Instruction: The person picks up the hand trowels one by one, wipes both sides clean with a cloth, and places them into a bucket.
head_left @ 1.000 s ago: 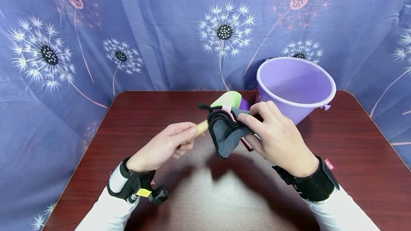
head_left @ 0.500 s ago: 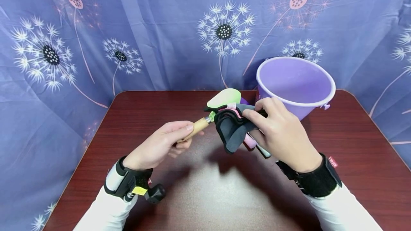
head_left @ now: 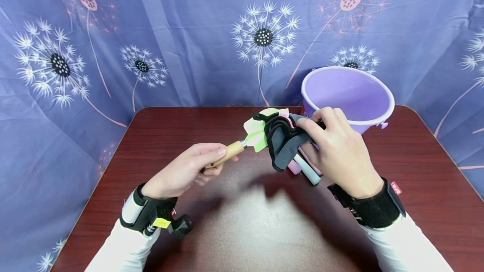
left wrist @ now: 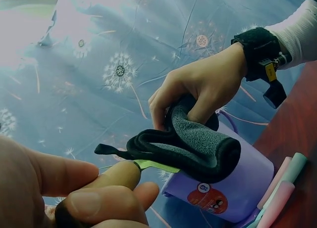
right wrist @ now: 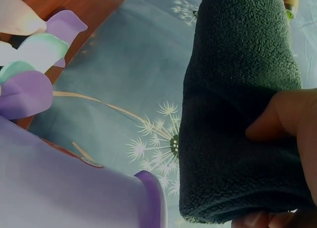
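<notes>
My left hand [head_left: 193, 167] grips the wooden handle of a small garden trowel [head_left: 254, 132], whose light-green blade points up and to the right. A dark grey cloth [head_left: 283, 142] with black edging and a pink-and-white tag lies folded over part of the blade and hides its right side. Pinched at its right end, the cloth [left wrist: 203, 144] is in my right hand [head_left: 336, 150]. In the right wrist view, my thumb presses on the fuzzy cloth [right wrist: 237, 99], with fingertips below. Both hands are held above the table.
A purple bucket [head_left: 348, 95] stands at the back right of the brown table [head_left: 170, 125]. Beside it lie several tools with pastel handles [head_left: 309, 171], partly under the cloth and right hand; their purple and mint blades [right wrist: 42, 50] show in the right wrist view. A dandelion-print curtain [head_left: 204, 53] hangs behind.
My right hand and the cloth have moved right and slightly up along the trowel, uncovering its metal collar and the blade's lower part. My left hand has shifted slightly left.
</notes>
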Demonstrator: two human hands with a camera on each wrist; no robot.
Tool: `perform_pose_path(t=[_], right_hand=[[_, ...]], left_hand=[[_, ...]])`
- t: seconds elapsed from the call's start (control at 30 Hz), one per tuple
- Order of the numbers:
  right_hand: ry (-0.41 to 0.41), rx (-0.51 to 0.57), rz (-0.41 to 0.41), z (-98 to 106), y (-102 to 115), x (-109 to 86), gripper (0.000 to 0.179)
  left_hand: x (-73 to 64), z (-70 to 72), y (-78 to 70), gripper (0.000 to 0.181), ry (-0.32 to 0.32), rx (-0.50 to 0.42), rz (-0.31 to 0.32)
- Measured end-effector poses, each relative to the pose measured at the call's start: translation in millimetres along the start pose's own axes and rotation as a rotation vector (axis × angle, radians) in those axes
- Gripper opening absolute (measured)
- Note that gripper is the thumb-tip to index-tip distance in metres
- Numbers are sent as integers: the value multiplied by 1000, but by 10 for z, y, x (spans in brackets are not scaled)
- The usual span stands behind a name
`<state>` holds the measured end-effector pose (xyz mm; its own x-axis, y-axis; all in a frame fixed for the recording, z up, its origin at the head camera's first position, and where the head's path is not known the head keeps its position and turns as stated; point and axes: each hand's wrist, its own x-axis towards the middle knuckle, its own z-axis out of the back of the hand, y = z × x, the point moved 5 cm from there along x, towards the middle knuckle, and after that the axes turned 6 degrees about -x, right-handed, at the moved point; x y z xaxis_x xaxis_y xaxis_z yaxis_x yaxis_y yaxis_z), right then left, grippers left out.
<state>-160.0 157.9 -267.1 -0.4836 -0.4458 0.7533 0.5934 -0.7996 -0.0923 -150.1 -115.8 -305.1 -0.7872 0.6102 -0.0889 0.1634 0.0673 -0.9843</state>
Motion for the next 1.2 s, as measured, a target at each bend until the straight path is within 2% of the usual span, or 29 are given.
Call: perform_pose_path(t=[0.53,0.87,1.07,1.2], right_hand=[[19,-45,-148,9,-124,-23,26],[33,-53,-234,31,-187,-53,30],[28,-47,-228,53,-164,-45,32],[46,-38,-183,50,-106,-29,30]], left_hand=[[-40,106,-57,31,-44,191,23],[-75,167,-70,29,-132,295,47],[-71,169,-71,27,-144,348,33],[-53,151,-69,26,-152,438,4]])
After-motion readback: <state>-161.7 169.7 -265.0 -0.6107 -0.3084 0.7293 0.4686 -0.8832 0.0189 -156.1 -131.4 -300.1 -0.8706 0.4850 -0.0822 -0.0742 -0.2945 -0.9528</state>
